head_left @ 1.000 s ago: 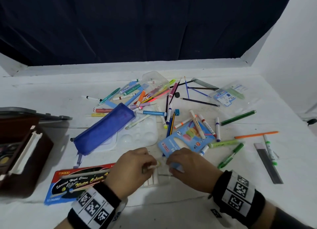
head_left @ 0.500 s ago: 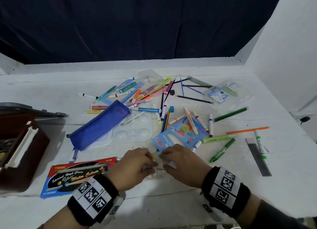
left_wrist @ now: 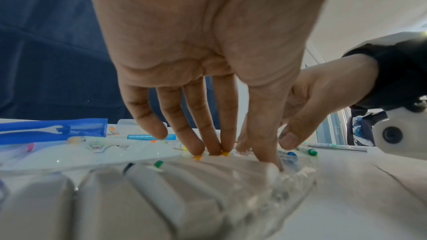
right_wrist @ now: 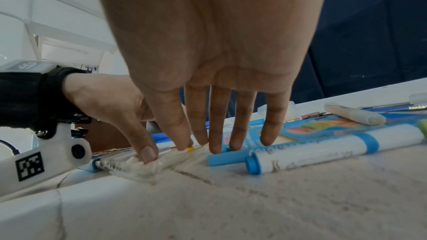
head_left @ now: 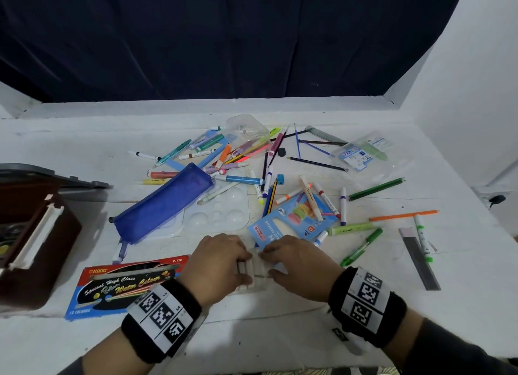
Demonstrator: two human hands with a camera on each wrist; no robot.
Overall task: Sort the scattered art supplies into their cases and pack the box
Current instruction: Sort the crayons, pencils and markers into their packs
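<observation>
A clear plastic tray of white paint tubes (head_left: 258,271) lies near the table's front edge. My left hand (head_left: 224,259) presses on it from the left, its straight fingers (left_wrist: 221,145) on the yellow and orange tube caps (left_wrist: 224,153). From the right, my right hand (head_left: 294,262) presses too: its thumb (right_wrist: 148,152) is on the tray's crinkled edge (right_wrist: 138,168) and its fingertips (right_wrist: 213,147) on the far end. The red and blue watercolour box (head_left: 126,285) lies just left of the tray. Most of the tray is hidden under both hands in the head view.
An open brown box (head_left: 33,234) stands at the left edge. Behind the hands lie a blue pencil case (head_left: 162,206), a clear palette (head_left: 221,214), a blue coloured-pencil packet (head_left: 291,223), several scattered markers, a clear cup (head_left: 246,133) and a clear pouch (head_left: 361,153). A ruler (head_left: 419,258) lies right.
My left hand no longer pinches a white tube held above the tray; both hands have settled flat onto the tray of tubes.
</observation>
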